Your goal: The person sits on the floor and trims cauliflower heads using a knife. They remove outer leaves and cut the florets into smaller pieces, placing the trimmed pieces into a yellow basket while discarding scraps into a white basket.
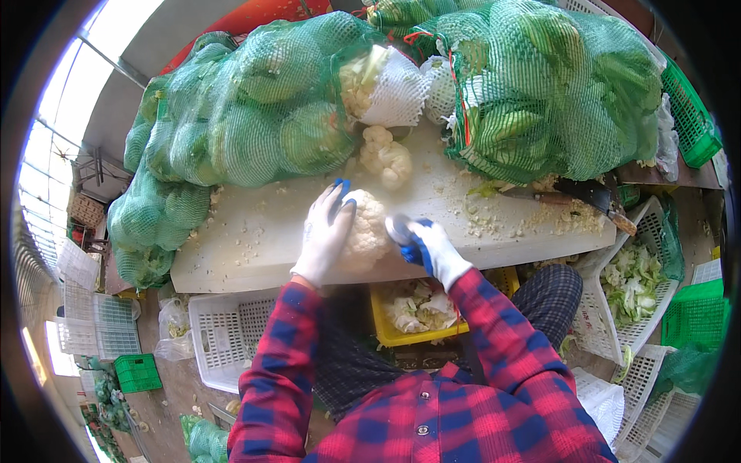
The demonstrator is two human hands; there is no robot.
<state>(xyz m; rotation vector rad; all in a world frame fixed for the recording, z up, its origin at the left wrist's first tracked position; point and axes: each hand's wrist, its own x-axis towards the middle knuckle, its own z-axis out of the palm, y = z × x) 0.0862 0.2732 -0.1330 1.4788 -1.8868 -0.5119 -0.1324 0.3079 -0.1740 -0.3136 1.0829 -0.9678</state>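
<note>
My left hand, in a white glove with blue fingers, steadies a large whitish cauliflower head from its left side. The cauliflower rests near the front edge of a white work board. On its right, my right hand, gloved the same way, grips a small metal tool with a shiny rounded end. Motion blurs this tool, so its exact kind is unclear. Its end is close to the cauliflower; whether they touch is hard to tell. Smaller cauliflower pieces lie just behind.
Green mesh sacks of cauliflower line the board's back. A dark-bladed knife lies at the right among crumbs. Below are a yellow crate of trimmings, a white basket and another white crate of leaves.
</note>
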